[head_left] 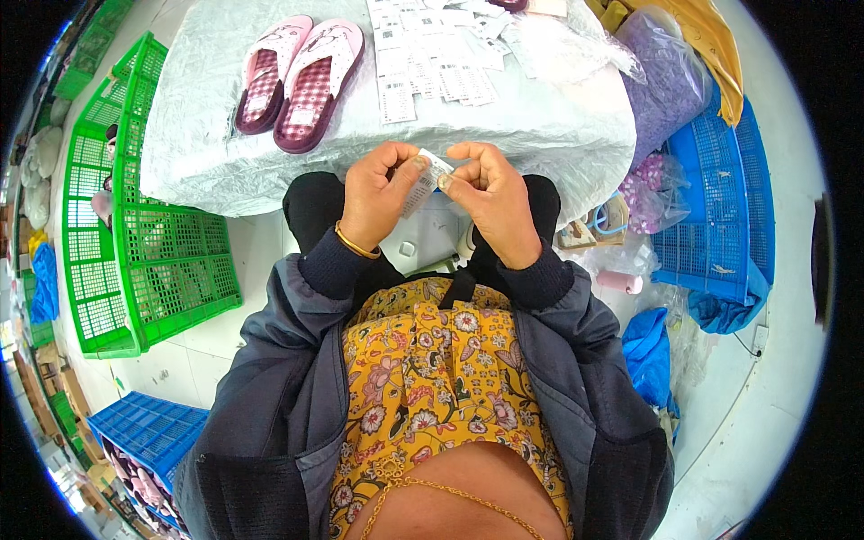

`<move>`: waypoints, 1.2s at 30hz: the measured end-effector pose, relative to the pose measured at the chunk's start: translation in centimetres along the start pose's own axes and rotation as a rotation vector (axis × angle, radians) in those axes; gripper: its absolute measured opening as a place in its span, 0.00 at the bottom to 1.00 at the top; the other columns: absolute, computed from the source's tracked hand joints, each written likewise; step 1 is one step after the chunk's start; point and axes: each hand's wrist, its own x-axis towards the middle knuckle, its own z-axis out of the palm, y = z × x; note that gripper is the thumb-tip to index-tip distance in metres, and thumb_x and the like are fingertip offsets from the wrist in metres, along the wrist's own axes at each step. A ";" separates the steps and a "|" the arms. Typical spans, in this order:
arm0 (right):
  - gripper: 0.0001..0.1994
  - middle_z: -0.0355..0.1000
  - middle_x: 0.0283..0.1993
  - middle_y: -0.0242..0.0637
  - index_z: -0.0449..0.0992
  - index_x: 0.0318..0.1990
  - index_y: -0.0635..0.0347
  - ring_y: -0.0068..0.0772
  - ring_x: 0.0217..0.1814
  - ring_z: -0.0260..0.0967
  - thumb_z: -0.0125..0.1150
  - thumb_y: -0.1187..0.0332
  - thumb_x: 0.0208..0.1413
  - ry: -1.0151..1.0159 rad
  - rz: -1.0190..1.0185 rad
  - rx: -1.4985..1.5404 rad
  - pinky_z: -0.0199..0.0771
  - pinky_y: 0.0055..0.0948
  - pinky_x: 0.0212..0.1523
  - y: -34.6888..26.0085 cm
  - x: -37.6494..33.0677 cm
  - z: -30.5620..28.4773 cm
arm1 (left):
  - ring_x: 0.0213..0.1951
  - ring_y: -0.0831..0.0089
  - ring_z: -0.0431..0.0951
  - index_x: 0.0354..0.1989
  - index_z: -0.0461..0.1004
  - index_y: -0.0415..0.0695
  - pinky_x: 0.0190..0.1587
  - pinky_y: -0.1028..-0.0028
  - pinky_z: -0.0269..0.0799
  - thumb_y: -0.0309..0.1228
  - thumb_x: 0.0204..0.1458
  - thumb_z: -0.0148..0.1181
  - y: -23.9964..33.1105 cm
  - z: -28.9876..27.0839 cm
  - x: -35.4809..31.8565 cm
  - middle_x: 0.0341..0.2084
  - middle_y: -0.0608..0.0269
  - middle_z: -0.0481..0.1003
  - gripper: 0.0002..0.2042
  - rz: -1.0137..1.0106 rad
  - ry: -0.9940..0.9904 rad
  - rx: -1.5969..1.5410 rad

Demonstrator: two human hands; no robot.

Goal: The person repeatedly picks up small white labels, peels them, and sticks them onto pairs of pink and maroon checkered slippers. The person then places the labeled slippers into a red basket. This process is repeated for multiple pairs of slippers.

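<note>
Between my two hands, just off the table's near edge, is a small white printed label [420, 186]. My left hand [380, 193] pinches one side of it between thumb and fingers. At its upper right corner, my right hand [492, 198] closes thumb and forefinger on it. A pair of pink and dark-red slippers with checked insoles, the left slipper [262, 88] and the right slipper [313, 101], lies on the table at the upper left. To their right, many similar printed labels [441, 63] are spread over the plastic cover.
The table [216, 171] wears a crinkled translucent cover. Green crates [175, 234] stand at left, with a blue crate [148, 432] below them. Blue crates [702, 216] and a purple-filled bag [661, 76] are at right. Clear plastic wrap [576, 49] lies at the table's far right.
</note>
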 end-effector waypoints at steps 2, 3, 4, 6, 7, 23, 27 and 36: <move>0.15 0.75 0.31 0.31 0.72 0.49 0.65 0.16 0.32 0.69 0.64 0.74 0.54 -0.006 0.011 0.004 0.71 0.21 0.34 0.0 0.0 0.0 | 0.33 0.85 0.72 0.40 0.77 0.38 0.37 0.81 0.70 0.26 0.59 0.60 0.3 0.0 -0.2 0.32 0.70 0.77 0.05 0.026 -0.013 0.074; 0.15 0.75 0.30 0.31 0.72 0.49 0.65 0.16 0.32 0.68 0.64 0.74 0.54 -0.008 0.020 0.004 0.71 0.21 0.34 0.1 -0.1 -0.1 | 0.33 0.85 0.72 0.40 0.77 0.37 0.37 0.81 0.70 0.26 0.59 0.60 0.3 0.1 -0.3 0.31 0.70 0.77 0.05 0.049 -0.008 0.074; 0.15 0.75 0.30 0.31 0.73 0.49 0.65 0.16 0.32 0.68 0.64 0.74 0.54 -0.011 0.029 0.005 0.71 0.21 0.34 0.4 -0.1 -0.1 | 0.33 0.85 0.71 0.39 0.77 0.37 0.36 0.81 0.70 0.26 0.58 0.60 0.3 0.3 -0.4 0.31 0.70 0.77 0.05 0.072 -0.004 0.074; 0.15 0.75 0.30 0.30 0.73 0.48 0.66 0.15 0.32 0.68 0.64 0.74 0.54 -0.014 0.037 0.017 0.70 0.21 0.35 0.5 -0.1 -0.2 | 0.31 0.82 0.72 0.38 0.77 0.37 0.35 0.79 0.70 0.25 0.57 0.61 0.2 0.5 -0.4 0.29 0.68 0.76 0.05 0.113 0.020 0.093; 0.14 0.74 0.30 0.30 0.73 0.48 0.66 0.15 0.32 0.68 0.64 0.74 0.54 -0.015 0.036 0.028 0.70 0.21 0.35 0.5 -0.1 -0.2 | 0.30 0.79 0.73 0.36 0.77 0.37 0.34 0.77 0.70 0.25 0.55 0.62 0.1 0.6 -0.4 0.27 0.65 0.76 0.04 0.131 0.039 0.110; 0.07 0.77 0.32 0.30 0.76 0.38 0.64 0.14 0.34 0.70 0.67 0.74 0.53 -0.142 0.115 0.207 0.71 0.18 0.35 1.5 -0.2 -0.2 | 0.33 0.86 0.68 0.34 0.77 0.38 0.37 0.80 0.66 0.29 0.58 0.58 0.1 -1.9 0.8 0.28 0.75 0.74 0.07 -0.165 -0.372 0.023; 0.08 0.78 0.32 0.32 0.78 0.38 0.64 0.16 0.33 0.72 0.69 0.71 0.53 -0.165 0.105 0.059 0.73 0.21 0.36 2.1 -0.3 -0.7 | 0.29 0.80 0.71 0.34 0.76 0.37 0.32 0.76 0.67 0.30 0.58 0.59 0.3 -1.7 0.9 0.25 0.65 0.75 0.08 -0.018 -0.378 0.206; 0.09 0.79 0.35 0.36 0.78 0.39 0.63 0.21 0.33 0.73 0.68 0.67 0.55 -0.064 -0.170 -0.152 0.73 0.24 0.36 1.7 0.3 -2.1 | 0.29 0.79 0.69 0.35 0.75 0.38 0.33 0.76 0.66 0.27 0.58 0.58 1.4 -0.1 2.2 0.26 0.65 0.72 0.05 0.132 -0.317 0.300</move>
